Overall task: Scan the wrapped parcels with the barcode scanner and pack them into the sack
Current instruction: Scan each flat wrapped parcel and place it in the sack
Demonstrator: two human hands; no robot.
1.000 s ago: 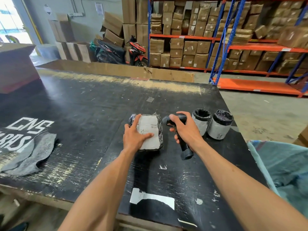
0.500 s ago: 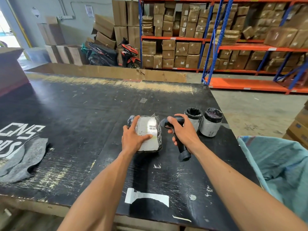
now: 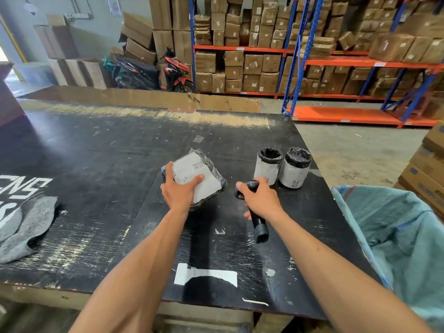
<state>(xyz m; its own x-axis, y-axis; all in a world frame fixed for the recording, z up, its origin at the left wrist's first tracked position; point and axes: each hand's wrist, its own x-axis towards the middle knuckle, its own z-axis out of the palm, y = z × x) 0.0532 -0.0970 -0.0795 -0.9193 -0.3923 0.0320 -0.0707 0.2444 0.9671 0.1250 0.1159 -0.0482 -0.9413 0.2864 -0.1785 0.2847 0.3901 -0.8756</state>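
My left hand (image 3: pixel 180 192) grips a flat parcel (image 3: pixel 206 174) wrapped in black plastic with a white label on top, tilted and lifted a little off the black table (image 3: pixel 96 164). To its right, my right hand (image 3: pixel 260 199) holds the black barcode scanner (image 3: pixel 258 224) by its handle, head pointing toward the parcel. Two cylindrical wrapped parcels (image 3: pixel 268 168) (image 3: pixel 295 169) stand upright side by side just beyond the scanner. The teal woven sack (image 3: pixel 403 236) hangs open at the table's right edge.
A grey cloth (image 3: pixel 26 227) lies at the table's left. White tape scraps (image 3: pixel 204 276) stick near the front edge. A long cardboard sheet (image 3: pixel 144 98) lines the far edge. Shelving with boxes (image 3: pixel 312 56) and stacked cartons (image 3: pixel 427 171) stand behind and to the right.
My left hand has lifted and turned the flat parcel, its label edge now angled. My right hand with the scanner has drawn back toward me and away from the parcel.
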